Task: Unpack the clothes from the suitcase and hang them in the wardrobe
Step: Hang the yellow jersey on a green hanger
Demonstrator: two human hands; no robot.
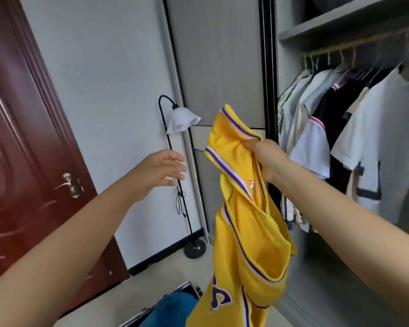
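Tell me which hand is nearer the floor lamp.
Left. The left hand is open right in front of the lamp pole, just below its shade. The right hand is off to the lamp's right, gripping the yellow jersey near the wardrobe.

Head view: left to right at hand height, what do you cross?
Door → left hand, open → lamp → yellow jersey → right hand gripping it → hung clothes in the wardrobe.
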